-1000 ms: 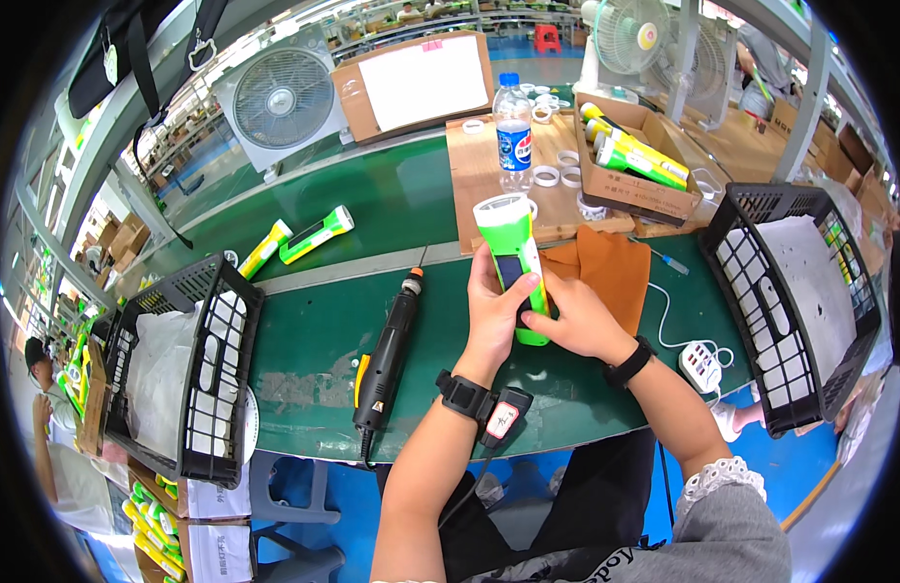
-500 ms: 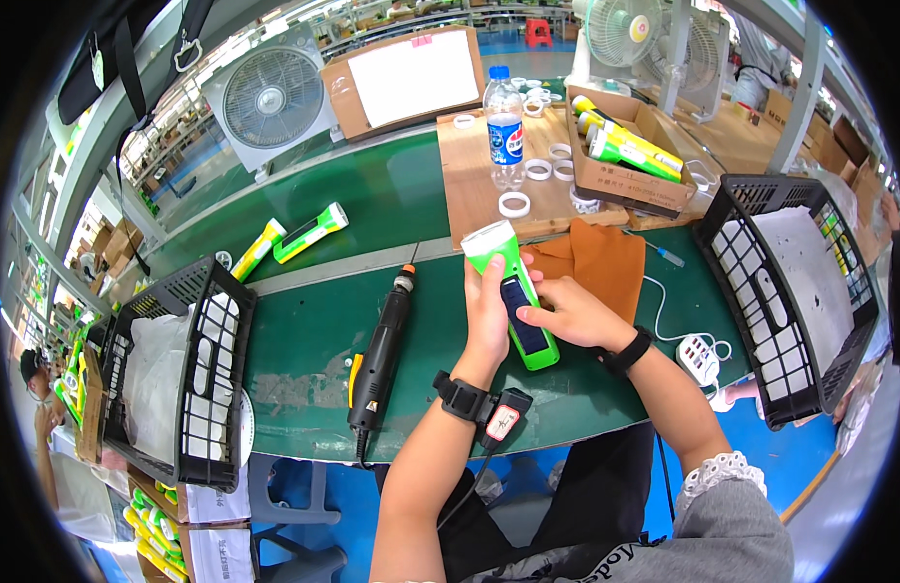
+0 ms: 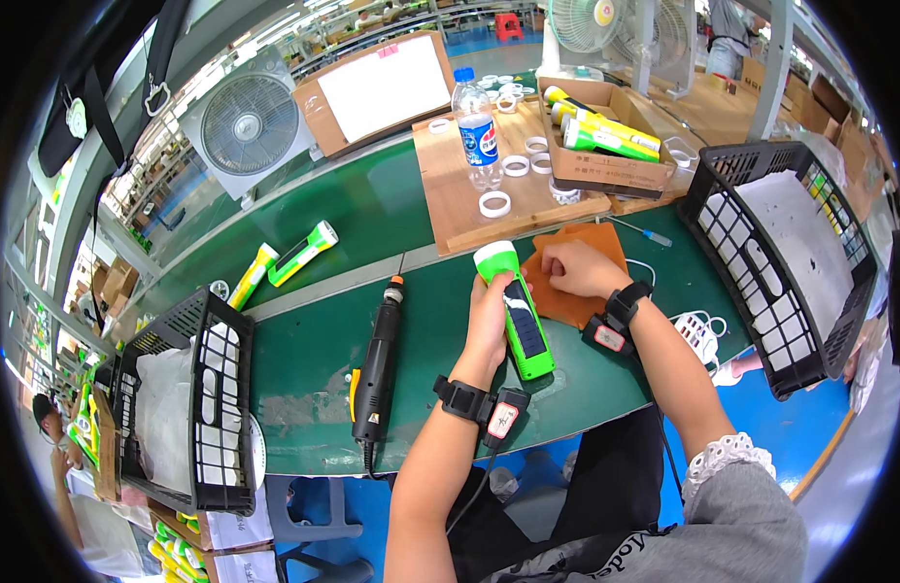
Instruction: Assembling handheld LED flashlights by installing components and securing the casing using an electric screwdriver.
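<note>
My left hand (image 3: 487,316) is wrapped round a green flashlight (image 3: 533,363) with a white head and a dark solar panel along its side. Its head points away from me, and a pale streak lies across the upper part of the panel. Just right of the flashlight, my right hand (image 3: 581,270) is closed with its fingers curled, over an orange-brown cloth (image 3: 595,240). What those fingers pinch, if anything, is hidden. Left of my hands, a black electric screwdriver (image 3: 377,364) with a yellow lever lies on the green table (image 3: 304,340).
Black crates stand at left (image 3: 221,408) and right (image 3: 751,262). Two flashlights (image 3: 304,253) lie at the far left. Behind are a wooden board (image 3: 435,185), white rings (image 3: 494,204), a bottle (image 3: 477,136) and a carton of flashlights (image 3: 615,170). A screwdriver (image 3: 654,236) and white power strip (image 3: 696,335) lie right.
My right hand has left the flashlight's solar panel and moved up and right over the cloth, its fingers now curled. My left hand keeps hold of the flashlight. The view has shifted slightly.
</note>
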{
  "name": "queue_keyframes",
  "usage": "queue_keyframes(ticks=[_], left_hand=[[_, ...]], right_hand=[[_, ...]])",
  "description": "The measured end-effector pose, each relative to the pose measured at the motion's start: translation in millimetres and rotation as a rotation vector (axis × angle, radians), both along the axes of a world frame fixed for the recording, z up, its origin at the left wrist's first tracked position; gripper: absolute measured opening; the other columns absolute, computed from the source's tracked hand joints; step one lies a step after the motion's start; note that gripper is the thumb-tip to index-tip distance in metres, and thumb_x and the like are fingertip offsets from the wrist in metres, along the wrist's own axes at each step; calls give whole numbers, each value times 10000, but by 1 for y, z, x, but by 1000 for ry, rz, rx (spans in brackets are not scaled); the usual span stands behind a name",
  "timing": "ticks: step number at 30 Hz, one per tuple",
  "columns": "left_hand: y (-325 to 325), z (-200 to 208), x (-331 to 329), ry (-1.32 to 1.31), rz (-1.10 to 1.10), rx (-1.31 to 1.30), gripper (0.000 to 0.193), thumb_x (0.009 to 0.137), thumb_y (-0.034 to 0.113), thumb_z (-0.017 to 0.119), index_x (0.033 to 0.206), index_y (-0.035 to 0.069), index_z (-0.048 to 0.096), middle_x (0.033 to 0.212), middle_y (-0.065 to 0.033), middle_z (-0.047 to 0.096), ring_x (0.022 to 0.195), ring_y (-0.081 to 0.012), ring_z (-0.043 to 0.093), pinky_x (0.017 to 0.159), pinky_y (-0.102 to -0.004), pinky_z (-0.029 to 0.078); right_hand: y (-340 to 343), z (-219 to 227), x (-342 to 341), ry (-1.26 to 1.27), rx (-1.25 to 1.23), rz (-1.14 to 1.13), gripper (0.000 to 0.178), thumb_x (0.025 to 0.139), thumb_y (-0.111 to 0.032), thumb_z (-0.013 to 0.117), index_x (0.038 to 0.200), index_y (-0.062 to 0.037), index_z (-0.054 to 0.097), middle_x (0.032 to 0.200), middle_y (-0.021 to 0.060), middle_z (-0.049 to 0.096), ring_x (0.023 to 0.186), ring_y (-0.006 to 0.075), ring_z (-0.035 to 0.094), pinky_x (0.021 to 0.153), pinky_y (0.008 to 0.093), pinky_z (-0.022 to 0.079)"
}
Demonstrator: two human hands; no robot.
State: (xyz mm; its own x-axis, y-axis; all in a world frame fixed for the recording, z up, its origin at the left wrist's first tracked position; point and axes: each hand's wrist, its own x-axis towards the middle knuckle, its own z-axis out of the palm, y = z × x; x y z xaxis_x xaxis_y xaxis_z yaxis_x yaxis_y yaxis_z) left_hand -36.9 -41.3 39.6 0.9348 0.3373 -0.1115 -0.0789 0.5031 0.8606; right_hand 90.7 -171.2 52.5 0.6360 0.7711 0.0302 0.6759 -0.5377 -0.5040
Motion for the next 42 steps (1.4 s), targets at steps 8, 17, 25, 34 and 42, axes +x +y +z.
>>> queue_keyframes(ticks=[8, 17, 25, 34, 42], left_hand=[[7, -10, 3, 127, -6, 54, 280, 861, 206, 469, 1072, 29, 419, 920, -124, 575, 777, -214, 584, 656, -351, 500], [11, -11, 4, 135, -32, 112, 281, 868, 180, 463, 1091, 20, 404, 979, -114, 536, 948, -222, 578, 640, -352, 515], [4, -6, 5, 168, 41, 208, 294, 863, 199, 486, 1072, 9, 408, 927, -110, 540, 820, -210, 612, 575, -342, 518], [2, -11, 2, 146, 75, 574, 383, 801, 195, 585, 1092, -28, 473, 894, -101, 582, 776, -151, 585, 670, -269, 464], [0, -13, 5, 178, 79, 633, 441, 734, 217, 628, 1064, -47, 503, 923, -143, 602, 820, -208, 586, 743, -308, 447]], right_hand=[[13, -19, -2, -249, 285, 95, 168, 689, -181, 637, 811, -68, 612, 931, 69, 512, 896, 245, 505, 766, 355, 423], [13, -11, -10, -404, 295, 266, 75, 692, -116, 596, 766, -102, 595, 886, 14, 549, 885, 208, 494, 806, 337, 364], [21, -23, 2, -353, 534, 200, 80, 758, -54, 527, 837, -64, 538, 853, 53, 552, 852, 215, 518, 796, 343, 381], [29, -23, -10, 519, 868, 215, 113, 819, -42, 542, 930, -23, 538, 837, 15, 544, 781, 75, 512, 716, 213, 424], [13, -31, 24, 1022, 931, 367, 292, 670, 73, 536, 942, -33, 542, 940, 40, 527, 886, 77, 499, 712, 200, 424]])
